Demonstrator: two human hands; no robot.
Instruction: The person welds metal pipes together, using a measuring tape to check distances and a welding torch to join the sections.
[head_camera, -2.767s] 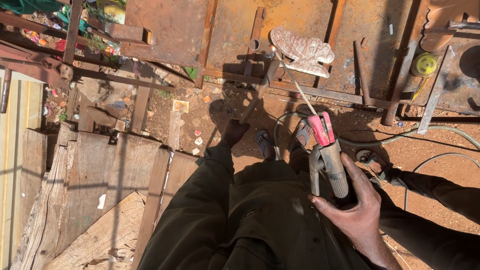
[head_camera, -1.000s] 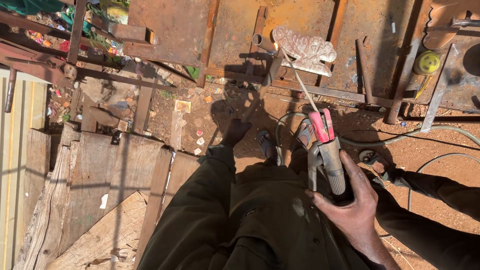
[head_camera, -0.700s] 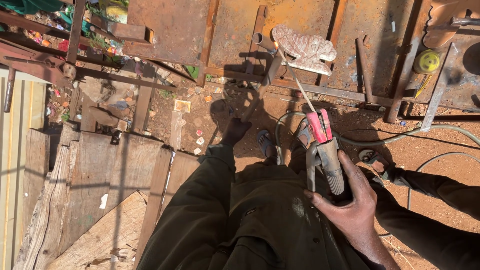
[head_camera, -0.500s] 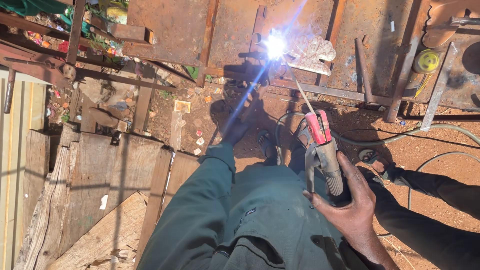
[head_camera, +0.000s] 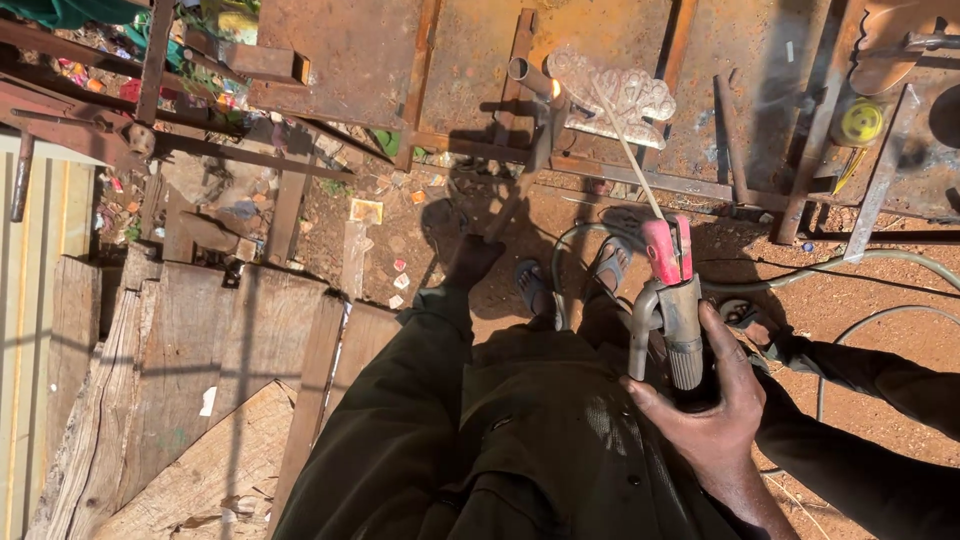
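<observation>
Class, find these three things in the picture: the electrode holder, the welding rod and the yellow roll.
electrode holder (head_camera: 672, 300), head view, grey body below red jaws
welding rod (head_camera: 628, 150), head view, mid-length
yellow roll (head_camera: 860, 121), head view, face

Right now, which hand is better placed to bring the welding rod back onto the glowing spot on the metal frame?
Right, probably. The right hand grips the electrode holder, its rod already angled toward the glowing spot. The left hand reaches toward the ground below the frame, holding no tool.

A: Any packaging in view?
B: I see small litter wrappers on the dirt: a yellow square one (head_camera: 366, 211) and red-white scraps (head_camera: 398, 283), all well left of the right hand (head_camera: 712, 400).
</observation>
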